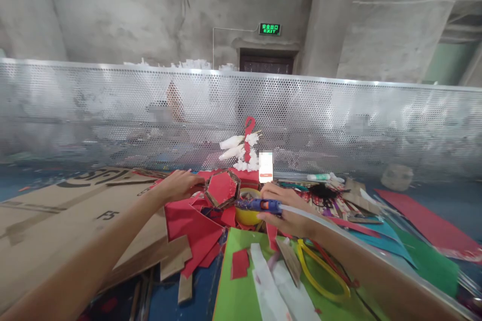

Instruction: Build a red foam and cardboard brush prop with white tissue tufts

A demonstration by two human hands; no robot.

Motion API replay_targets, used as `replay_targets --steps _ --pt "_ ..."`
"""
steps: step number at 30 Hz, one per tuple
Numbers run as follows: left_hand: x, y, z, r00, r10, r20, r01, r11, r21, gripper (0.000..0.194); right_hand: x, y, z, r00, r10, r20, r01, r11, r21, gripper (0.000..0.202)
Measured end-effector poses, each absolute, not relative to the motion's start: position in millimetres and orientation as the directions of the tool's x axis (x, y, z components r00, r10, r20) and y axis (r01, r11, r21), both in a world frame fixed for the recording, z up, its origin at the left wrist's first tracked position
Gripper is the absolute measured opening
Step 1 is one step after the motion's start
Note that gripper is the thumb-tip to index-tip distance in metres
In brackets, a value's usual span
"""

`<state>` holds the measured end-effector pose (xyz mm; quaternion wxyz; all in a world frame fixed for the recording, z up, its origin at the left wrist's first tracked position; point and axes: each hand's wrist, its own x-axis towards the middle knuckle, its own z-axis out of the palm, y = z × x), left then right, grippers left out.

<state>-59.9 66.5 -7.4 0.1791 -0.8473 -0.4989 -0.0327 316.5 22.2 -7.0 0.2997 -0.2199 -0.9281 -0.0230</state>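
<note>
My left hand (181, 185) is closed on the left edge of a red hexagonal cardboard piece (223, 189) with a brown layered rim. In my right hand (288, 206) is a blue glue gun (259, 204), its nozzle pointing left at the hexagon's lower right edge. A whitish glue stick (301, 212) runs out of the gun's back along my forearm. Just behind the nozzle sits a roll of yellow tape (248, 216), partly hidden by the gun. Red paper scraps (192, 225) lie under and around the hexagon.
A large cardboard sheet (124, 220) covers the left side. Nearer me is a green sheet (235, 301) with white paper strips (263, 281) and yellow-handled scissors (324, 286). A white flower decoration (246, 153) and a phone (265, 168) stand before a perforated metal panel (320, 120).
</note>
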Motion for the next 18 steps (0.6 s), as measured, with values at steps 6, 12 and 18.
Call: replay_targets --steps 6,12,18 --pt "-59 67 -7 0.499 0.84 0.213 0.855 -0.438 -0.279 0.018 312 21 -8 -0.743 0.418 0.522 0.416 0.9 -0.128 0.028" --pt "-60 67 -8 0.501 0.84 0.208 0.852 -0.436 -0.29 0.017 318 25 -6 -0.665 0.501 0.555 0.485 0.854 -0.19 0.025" --pt "-65 70 -12 0.508 0.83 0.232 0.848 -0.435 -0.301 0.021 333 43 -6 -0.607 0.599 0.522 0.327 0.787 -0.523 0.025"
